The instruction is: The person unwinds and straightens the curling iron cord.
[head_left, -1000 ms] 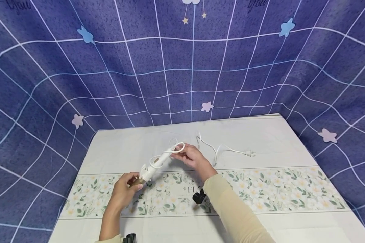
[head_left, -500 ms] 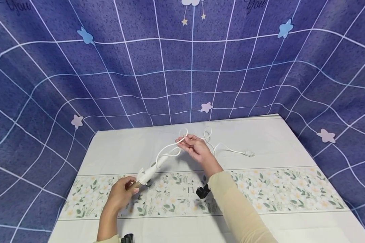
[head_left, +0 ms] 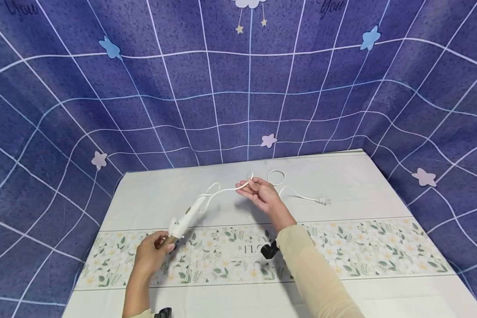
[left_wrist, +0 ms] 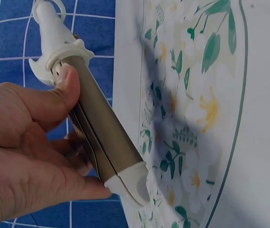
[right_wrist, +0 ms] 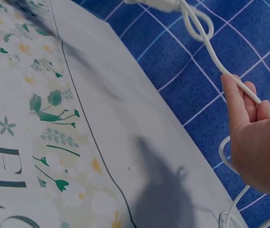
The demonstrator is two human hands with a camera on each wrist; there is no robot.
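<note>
My left hand (head_left: pixel 149 255) grips a curling iron (head_left: pixel 186 219) by its gold-brown barrel (left_wrist: pixel 107 126), thumb lying along the barrel near the white collar. The white handle slants up and away to the right, held over the table. From the handle's far end runs a white cord (head_left: pixel 225 190), with a small loop beside the handle. Between thumb and fingers, my right hand (head_left: pixel 265 197) pinches that cord a short way from the iron. In the right wrist view the cord (right_wrist: pixel 214 54) crosses the fingertips of this hand (right_wrist: pixel 263 147).
The rest of the cord lies on the table beyond my right hand, with a round coil (head_left: pixel 276 177) and a plug (head_left: pixel 323 201) at its end. A floral-banded cloth (head_left: pixel 353 247) covers the table. A blue grid-patterned curtain (head_left: pixel 230 106) encloses the back and sides.
The cord, which wrapped round the handle, has come off most of it as my right hand drew it to the right. My left hand has shifted slightly left with the curling iron.
</note>
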